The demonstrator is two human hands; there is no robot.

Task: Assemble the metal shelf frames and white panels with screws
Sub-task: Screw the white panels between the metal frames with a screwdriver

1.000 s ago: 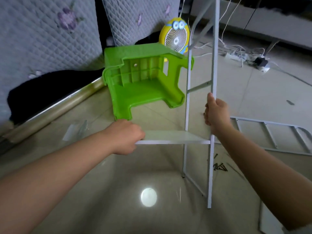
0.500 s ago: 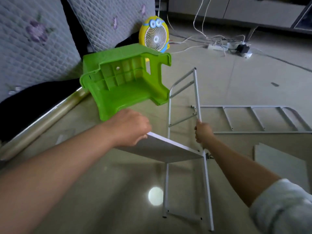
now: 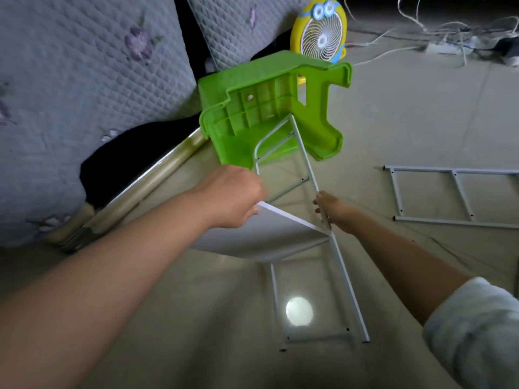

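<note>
- Shelf frame [image 3: 349,286] stood tilted on the floor, its feet near the person and its rounded top leaning away, over the green stool [image 3: 266,108]; whether the top touched the stool could not be told.
- Its long axis ran from the near floor up and away, slightly leftward.
- White panel [image 3: 261,237] met the frame's right rail along one edge and jutted out to the left, its face sloping.
- Left hand [image 3: 233,197] had its fingers curled round the panel's far corner.
- Right hand [image 3: 330,211] was clasped round the right rail just above the panel.
- The step looked like repositioning the half-built side.
- Next would likely be bringing the second frame [image 3: 460,196], lying well apart to the right, onto the panel's free edge, lining up its holes for screws.
</note>
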